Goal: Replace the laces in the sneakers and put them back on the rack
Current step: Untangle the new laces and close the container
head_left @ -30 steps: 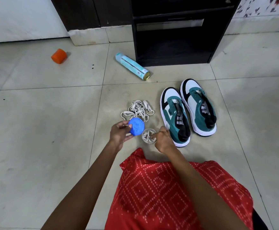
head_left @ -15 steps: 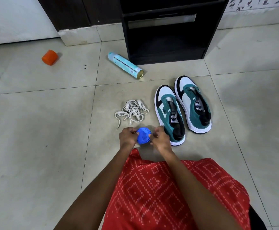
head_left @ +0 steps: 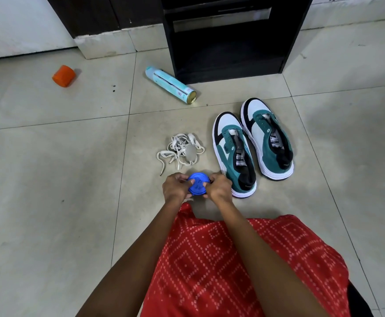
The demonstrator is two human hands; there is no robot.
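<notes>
On floor before us, head view: we pinch blue round lid [head_left: 197, 185] between both hands, left hand [head_left: 175, 186] at its left edge, right hand [head_left: 220, 187] at its right, fingers curled round rim. Sneakers [head_left: 233, 154] sit unlaced just right of hands; loose white laces [head_left: 182, 151] heaped just beyond. Dark rack [head_left: 228, 42] stands behind, well apart. Lacing not yet begun, we judge. Next move needs lace end freed, then first eyelet.

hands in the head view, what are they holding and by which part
Both hold the blue round lid: the left hand pinches its left rim, the right hand its right rim. Whatever lies under it is hidden.
</notes>
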